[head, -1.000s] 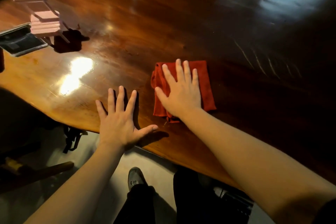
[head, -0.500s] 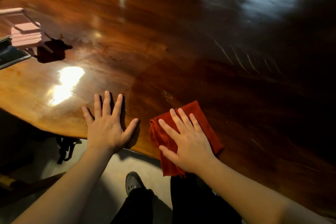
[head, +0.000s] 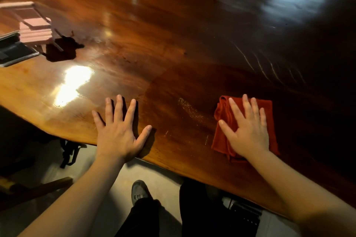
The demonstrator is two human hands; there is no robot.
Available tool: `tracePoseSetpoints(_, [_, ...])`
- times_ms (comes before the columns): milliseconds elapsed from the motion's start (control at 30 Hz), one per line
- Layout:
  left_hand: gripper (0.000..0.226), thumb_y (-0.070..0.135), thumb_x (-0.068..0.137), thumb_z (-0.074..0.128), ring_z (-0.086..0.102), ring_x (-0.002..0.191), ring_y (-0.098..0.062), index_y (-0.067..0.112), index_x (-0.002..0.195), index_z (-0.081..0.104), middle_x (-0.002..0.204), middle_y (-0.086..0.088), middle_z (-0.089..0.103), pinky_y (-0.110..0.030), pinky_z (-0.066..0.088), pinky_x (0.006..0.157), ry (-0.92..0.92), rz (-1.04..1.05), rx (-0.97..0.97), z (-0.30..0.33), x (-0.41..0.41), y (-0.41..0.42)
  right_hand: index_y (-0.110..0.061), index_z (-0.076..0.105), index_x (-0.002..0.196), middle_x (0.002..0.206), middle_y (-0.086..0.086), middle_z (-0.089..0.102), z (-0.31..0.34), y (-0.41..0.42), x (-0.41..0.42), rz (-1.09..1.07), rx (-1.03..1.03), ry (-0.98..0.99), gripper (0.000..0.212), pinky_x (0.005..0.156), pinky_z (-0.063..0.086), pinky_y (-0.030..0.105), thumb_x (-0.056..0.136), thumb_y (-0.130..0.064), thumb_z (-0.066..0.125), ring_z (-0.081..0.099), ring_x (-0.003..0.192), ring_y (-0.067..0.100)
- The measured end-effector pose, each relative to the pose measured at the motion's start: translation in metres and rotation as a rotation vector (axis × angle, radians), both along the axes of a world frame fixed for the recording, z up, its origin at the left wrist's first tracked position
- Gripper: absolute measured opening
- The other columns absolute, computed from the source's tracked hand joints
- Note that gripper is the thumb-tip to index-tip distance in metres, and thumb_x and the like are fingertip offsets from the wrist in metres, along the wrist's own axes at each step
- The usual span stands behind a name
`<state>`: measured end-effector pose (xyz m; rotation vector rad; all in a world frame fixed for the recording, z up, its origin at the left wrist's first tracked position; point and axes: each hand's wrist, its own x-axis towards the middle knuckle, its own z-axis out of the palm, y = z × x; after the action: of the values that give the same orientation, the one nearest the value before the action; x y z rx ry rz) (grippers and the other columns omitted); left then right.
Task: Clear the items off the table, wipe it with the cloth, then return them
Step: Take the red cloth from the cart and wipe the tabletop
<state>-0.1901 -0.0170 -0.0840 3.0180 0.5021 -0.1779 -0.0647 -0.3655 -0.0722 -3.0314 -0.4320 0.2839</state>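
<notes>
A folded red cloth (head: 267, 109) lies flat on the glossy dark wooden table (head: 173, 48), near its front edge on the right. My right hand (head: 247, 131) presses down on the cloth with its palm flat and fingers spread. My left hand (head: 120, 131) rests flat on the bare wood at the table's front edge, fingers apart, holding nothing. A pale smear (head: 189, 109) marks the wood between the two hands.
At the far left of the table stand a small pink chair-shaped stand (head: 35, 29) and a dark flat device (head: 15, 54) beside it. Below the table edge are my legs and a shoe (head: 139, 191) on the pale floor.
My right hand has slid the red cloth to the right along the front of the table and a little away from the edge. The left hand has stayed flat on the wood.
</notes>
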Motion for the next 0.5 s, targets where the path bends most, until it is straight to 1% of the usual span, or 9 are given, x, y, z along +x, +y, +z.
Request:
tracePoseSetpoints(133, [0.09, 0.082, 0.088, 0.023, 0.001, 0.154, -0.038, 0.028, 0.159, 0.017, 0.167, -0.013, 0.013, -0.071, 0.007, 0.114, -0.014, -0.002, 0.011, -0.002, 0.0, 0.0, -0.038, 0.009, 0.159, 0.169, 0.008, 0.005, -0.001, 0.037, 0.036, -0.134, -0.017, -0.033, 0.08, 0.124, 0.001, 0.051, 0.091, -0.078, 0.021, -0.003, 0.155, 0.028])
tracePoseSetpoints(233, [0.089, 0.082, 0.088, 0.024, 0.002, 0.154, -0.038, 0.028, 0.159, 0.019, 0.167, -0.013, 0.014, -0.071, 0.006, 0.115, -0.026, -0.002, 0.016, -0.004, 0.001, -0.001, -0.038, 0.008, 0.159, 0.169, 0.01, 0.005, -0.002, 0.068, 0.057, -0.153, -0.042, -0.049, 0.083, 0.123, 0.0, 0.052, 0.089, -0.079, 0.018, -0.003, 0.154, 0.03])
tracePoseSetpoints(367, [0.088, 0.081, 0.088, 0.025, 0.002, 0.154, -0.037, 0.028, 0.159, 0.02, 0.167, -0.013, 0.014, -0.07, 0.006, 0.115, -0.044, -0.002, 0.02, -0.007, 0.0, 0.0, -0.037, 0.009, 0.159, 0.169, 0.011, 0.006, -0.003, 0.113, 0.074, -0.111, -0.017, -0.048, 0.084, 0.122, 0.0, 0.054, 0.087, -0.079, 0.019, -0.002, 0.154, 0.033])
tracePoseSetpoints(500, [0.086, 0.08, 0.089, 0.024, 0.002, 0.154, -0.037, 0.029, 0.159, 0.02, 0.167, -0.012, 0.014, -0.07, 0.006, 0.116, -0.044, 0.004, 0.014, -0.005, 0.0, 0.0, -0.037, 0.009, 0.16, 0.169, 0.012, 0.006, -0.002, 0.155, 0.072, -0.016, 0.0, -0.03, 0.084, 0.122, 0.001, 0.055, 0.087, -0.078, 0.018, -0.002, 0.154, 0.035])
